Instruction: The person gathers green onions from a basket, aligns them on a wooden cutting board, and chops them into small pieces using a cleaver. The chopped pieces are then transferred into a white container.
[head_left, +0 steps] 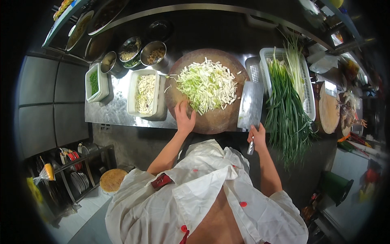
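Observation:
A heap of chopped pale green and white vegetable pieces (210, 85) lies on a round wooden chopping block (213, 123). My left hand (185, 117) rests at the block's near left edge, fingertips beside the heap, holding nothing that I can make out. In my right hand (257, 136) is the handle of a cleaver (250, 105), whose broad blade lies along the block's right edge. Left of the block stands a white plastic tub (157, 97) with cut pale pieces in it. Long green garlic chives or similar stalks (281, 106) hang over the near side of a white plastic basket (310, 100).
Metal bowls (111, 71) of ingredients and a tub of chopped greens (86, 88) stand at the back left. A metal shelf rail (195, 6) crosses above the counter's far side. Right of the basket lies another wooden board (328, 113); a dish rack (82, 164) stands low at left.

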Tool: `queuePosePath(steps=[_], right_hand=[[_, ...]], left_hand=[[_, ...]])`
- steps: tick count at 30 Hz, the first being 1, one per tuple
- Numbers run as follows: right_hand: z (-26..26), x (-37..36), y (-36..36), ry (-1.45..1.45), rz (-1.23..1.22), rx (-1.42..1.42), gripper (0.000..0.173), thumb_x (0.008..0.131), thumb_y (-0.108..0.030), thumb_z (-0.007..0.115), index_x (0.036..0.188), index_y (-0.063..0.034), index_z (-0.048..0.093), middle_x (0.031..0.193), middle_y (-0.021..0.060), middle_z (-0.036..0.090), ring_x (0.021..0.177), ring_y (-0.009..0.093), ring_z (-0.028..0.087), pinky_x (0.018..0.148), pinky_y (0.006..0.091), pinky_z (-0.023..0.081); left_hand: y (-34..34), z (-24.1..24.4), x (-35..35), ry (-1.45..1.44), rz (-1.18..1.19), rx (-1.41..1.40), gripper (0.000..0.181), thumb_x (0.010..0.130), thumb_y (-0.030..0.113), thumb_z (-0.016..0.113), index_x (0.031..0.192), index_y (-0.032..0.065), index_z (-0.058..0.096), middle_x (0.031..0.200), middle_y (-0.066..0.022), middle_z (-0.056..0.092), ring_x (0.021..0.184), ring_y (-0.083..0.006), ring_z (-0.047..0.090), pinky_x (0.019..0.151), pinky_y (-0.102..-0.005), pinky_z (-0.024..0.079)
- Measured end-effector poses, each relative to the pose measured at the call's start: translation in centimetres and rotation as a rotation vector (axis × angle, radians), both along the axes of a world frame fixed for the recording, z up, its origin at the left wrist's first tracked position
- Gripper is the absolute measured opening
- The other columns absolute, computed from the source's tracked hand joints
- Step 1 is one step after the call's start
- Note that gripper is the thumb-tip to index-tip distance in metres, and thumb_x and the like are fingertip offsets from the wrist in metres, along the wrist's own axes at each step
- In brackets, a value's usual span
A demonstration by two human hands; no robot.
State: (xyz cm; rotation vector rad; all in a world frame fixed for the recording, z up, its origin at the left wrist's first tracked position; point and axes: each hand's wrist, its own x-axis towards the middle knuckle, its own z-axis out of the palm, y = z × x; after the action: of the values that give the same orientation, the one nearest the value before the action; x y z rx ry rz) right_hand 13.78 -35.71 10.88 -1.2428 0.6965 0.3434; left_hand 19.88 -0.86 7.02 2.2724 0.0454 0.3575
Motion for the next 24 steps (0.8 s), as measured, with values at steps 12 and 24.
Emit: queuePosePath(steps=[12, 24], right_hand=[[-4.4, 2.6, 2.4, 0.029, 0.202, 0.084, 0.015, 0.103, -0.012, 0.061, 0.105, -0.0066, 0.047, 0.065, 0.0042, 0.048, 0.044, 0.014, 0.046, 0.043, 0.0339, 0.042], [-0.9, 4.6, 5.9, 0.002, 0.408, -0.006, 0.012, 0.103, -0.007, 0.057, 0.104, -0.0043, 0.045, 0.062, 0.0036, 0.047, 0.041, 0.013, 0.046, 0.039, 0.0322, 0.041]], left_hand=[[-9.9, -2.6, 6.0, -0.015, 0.209, 0.145, 0.095, 0.084, 0.04, 0.074, 0.161, 0.0061, 0.029, 0.164, -0.0313, 0.018, 0.149, -0.054, 0.017, 0.119, -0.0641, 0.016], [-14.8, 2.0, 6.6, 0.148, 0.048, 0.307, 0.08, 0.079, 0.058, 0.075, 0.15, 0.0305, 0.053, 0.162, -0.0128, 0.036, 0.148, -0.0483, 0.025, 0.109, -0.0743, 0.021]])
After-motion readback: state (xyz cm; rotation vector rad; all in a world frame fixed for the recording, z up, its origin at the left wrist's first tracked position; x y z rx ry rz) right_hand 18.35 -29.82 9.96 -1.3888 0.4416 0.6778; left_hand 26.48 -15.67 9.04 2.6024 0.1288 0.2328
